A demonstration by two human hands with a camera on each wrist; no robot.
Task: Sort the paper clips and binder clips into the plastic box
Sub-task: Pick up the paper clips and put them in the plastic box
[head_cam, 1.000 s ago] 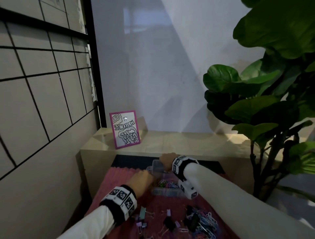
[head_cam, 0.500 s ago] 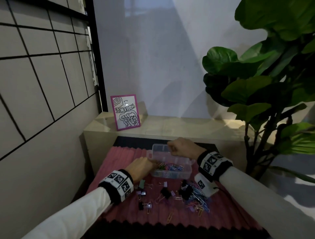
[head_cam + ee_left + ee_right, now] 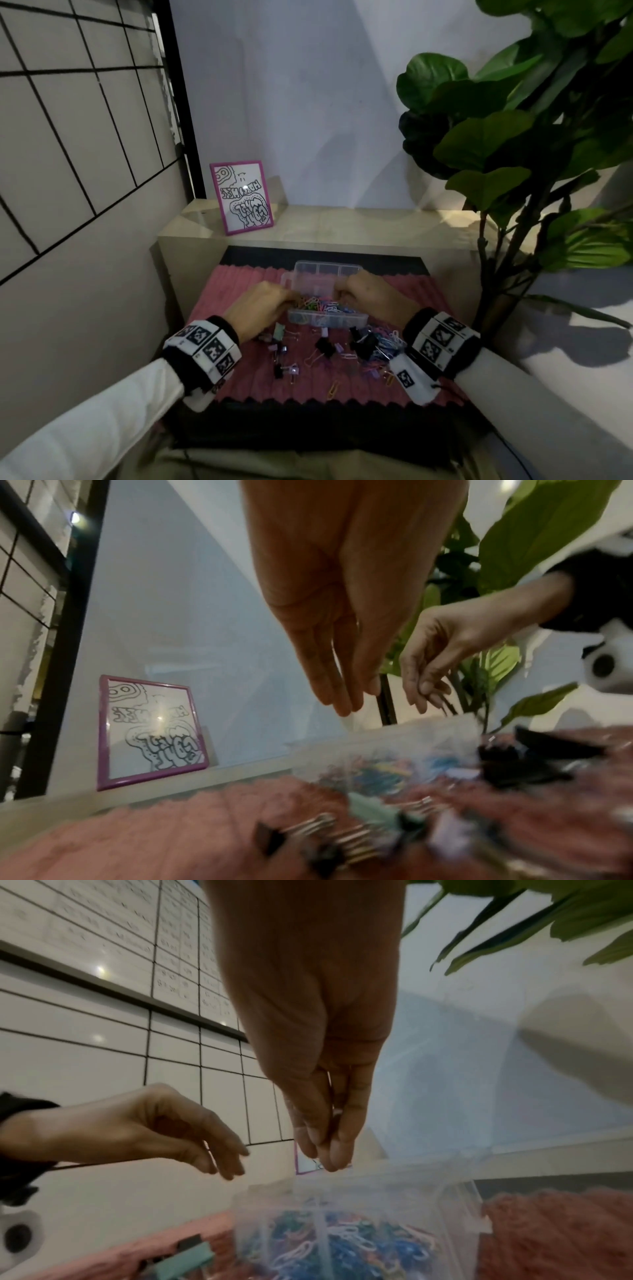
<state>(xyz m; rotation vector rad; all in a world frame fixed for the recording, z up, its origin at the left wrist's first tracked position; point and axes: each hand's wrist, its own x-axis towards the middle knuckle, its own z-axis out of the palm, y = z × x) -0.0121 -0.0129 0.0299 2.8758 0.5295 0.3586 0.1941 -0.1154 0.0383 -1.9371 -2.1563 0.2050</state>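
Head view, nearest item: loose heap of coloured wire paper clips [image 3: 385, 344] and small black and pastel binder clips [image 3: 323, 346] on a pink ribbed mat [image 3: 246, 380], just behind both wrists; too tangled to count. One mint binder clip [image 3: 279, 331] beside the left wrist.

Next: left hand [image 3: 260, 308] and right hand [image 3: 368, 296], over the near edge of one clear plastic compartment box [image 3: 325, 272] holding coloured clips.

Wrist views only: left hand's fingers [image 3: 329, 685] straight, empty; right hand's fingertips [image 3: 334, 1153] pinched together, the pinched item unclear.

Farthest: one purple-framed drawing [image 3: 242, 198]; one broad-leaved green plant [image 3: 513, 137] beyond the right hand.
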